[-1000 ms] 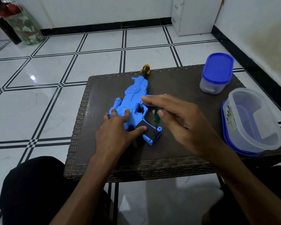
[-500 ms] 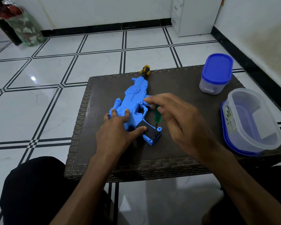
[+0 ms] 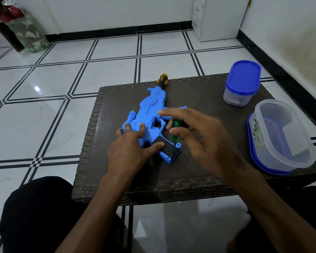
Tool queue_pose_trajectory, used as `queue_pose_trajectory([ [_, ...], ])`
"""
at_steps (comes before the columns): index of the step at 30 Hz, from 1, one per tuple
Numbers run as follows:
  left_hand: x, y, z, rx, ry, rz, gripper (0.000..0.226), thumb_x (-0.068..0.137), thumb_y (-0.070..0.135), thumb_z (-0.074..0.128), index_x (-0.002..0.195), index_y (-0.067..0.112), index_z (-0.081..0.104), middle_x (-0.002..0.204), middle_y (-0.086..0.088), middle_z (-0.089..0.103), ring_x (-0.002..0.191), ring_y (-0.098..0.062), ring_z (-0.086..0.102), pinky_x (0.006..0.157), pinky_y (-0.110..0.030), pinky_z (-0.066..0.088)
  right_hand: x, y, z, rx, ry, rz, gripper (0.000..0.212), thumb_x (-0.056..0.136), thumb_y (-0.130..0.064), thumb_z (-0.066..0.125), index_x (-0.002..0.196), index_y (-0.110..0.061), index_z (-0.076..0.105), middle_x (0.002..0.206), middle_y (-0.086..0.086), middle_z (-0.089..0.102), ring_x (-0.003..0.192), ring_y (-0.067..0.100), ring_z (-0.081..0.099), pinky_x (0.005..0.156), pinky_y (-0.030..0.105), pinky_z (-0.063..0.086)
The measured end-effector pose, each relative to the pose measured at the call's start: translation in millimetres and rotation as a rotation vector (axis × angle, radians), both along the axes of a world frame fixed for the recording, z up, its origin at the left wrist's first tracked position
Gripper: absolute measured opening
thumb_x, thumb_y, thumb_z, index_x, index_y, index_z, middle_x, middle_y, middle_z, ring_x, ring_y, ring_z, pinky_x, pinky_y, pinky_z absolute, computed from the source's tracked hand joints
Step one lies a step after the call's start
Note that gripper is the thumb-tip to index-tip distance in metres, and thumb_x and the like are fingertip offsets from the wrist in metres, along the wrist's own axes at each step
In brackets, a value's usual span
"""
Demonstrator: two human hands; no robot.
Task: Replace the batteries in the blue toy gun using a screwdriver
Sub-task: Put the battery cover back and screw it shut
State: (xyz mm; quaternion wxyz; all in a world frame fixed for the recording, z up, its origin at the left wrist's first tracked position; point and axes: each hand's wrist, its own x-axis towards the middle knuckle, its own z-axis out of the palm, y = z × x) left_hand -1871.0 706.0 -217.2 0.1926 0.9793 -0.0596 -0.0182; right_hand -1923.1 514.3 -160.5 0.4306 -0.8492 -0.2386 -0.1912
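So that the blue toy gun (image 3: 150,117) stays flat on the desk (image 3: 199,99), my left hand (image 3: 131,148) presses it with straight fingers while my right hand (image 3: 201,136) pinches the green screwdriver (image 3: 176,128), tip on the black battery cover (image 3: 165,146).

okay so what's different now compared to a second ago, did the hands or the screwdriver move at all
Little changed. The right hand shifted its fingers round the green screwdriver, as if turning it; the tip stays at the black battery cover. The left hand keeps pressing the blue toy gun flat on the table. Both containers are unmoved.
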Motion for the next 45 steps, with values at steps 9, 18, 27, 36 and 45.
queue_pose_trajectory([
  [9, 0.0, 2.0, -1.4, -0.012, -0.004, 0.003, 0.080, 0.067, 0.079, 0.057, 0.136, 0.041, 0.045, 0.154, -0.002, 0.033, 0.142, -0.024, 0.027, 0.094, -0.045, 0.047, -2.5, -1.7, 0.5, -0.015, 0.046, 0.030, 0.035, 0.101, -0.003, 0.045, 0.134, -0.005, 0.055, 0.126, 0.003, 0.061, 0.117, 0.009, 0.058, 0.099, 0.019, 0.043],
  [18, -0.6, 0.9, -0.5, -0.014, -0.012, -0.007, 0.080, 0.069, 0.076, 0.058, 0.138, 0.038, 0.044, 0.156, -0.004, 0.030, 0.142, -0.023, 0.027, 0.093, -0.041, 0.045, 0.3, -2.4, -0.6, -0.083, 0.005, -0.012, 0.030, 0.099, -0.016, 0.056, 0.127, -0.010, 0.062, 0.109, -0.002, 0.062, 0.102, 0.007, 0.059, 0.089, 0.017, 0.044],
  [27, -0.3, 0.4, -0.9, -0.003, -0.005, 0.004, 0.082, 0.068, 0.078, 0.057, 0.139, 0.039, 0.044, 0.157, -0.003, 0.029, 0.143, -0.023, 0.025, 0.095, -0.045, 0.047, 0.7, -5.3, -0.9, -0.056, -0.007, 0.008, 0.024, 0.097, -0.002, 0.057, 0.118, -0.006, 0.068, 0.099, 0.002, 0.067, 0.092, 0.011, 0.063, 0.083, 0.020, 0.049],
  [36, -1.7, -1.1, 1.3, 0.001, -0.006, 0.005, 0.080, 0.070, 0.076, 0.059, 0.139, 0.039, 0.044, 0.157, -0.004, 0.028, 0.144, -0.023, 0.024, 0.096, -0.043, 0.044, -2.7, -2.6, 0.1, 0.002, 0.047, 0.070, 0.038, 0.098, 0.008, 0.045, 0.132, -0.004, 0.057, 0.123, 0.006, 0.062, 0.115, 0.013, 0.059, 0.098, 0.022, 0.045],
  [45, -0.9, 0.5, 0.9, 0.005, -0.004, -0.004, 0.081, 0.069, 0.078, 0.056, 0.139, 0.040, 0.043, 0.157, -0.004, 0.030, 0.144, -0.024, 0.025, 0.095, -0.044, 0.046, 0.2, -2.8, -2.2, -0.053, -0.005, -0.001, 0.032, 0.098, -0.011, 0.056, 0.129, -0.008, 0.061, 0.116, 0.000, 0.063, 0.109, 0.007, 0.059, 0.092, 0.020, 0.047],
])
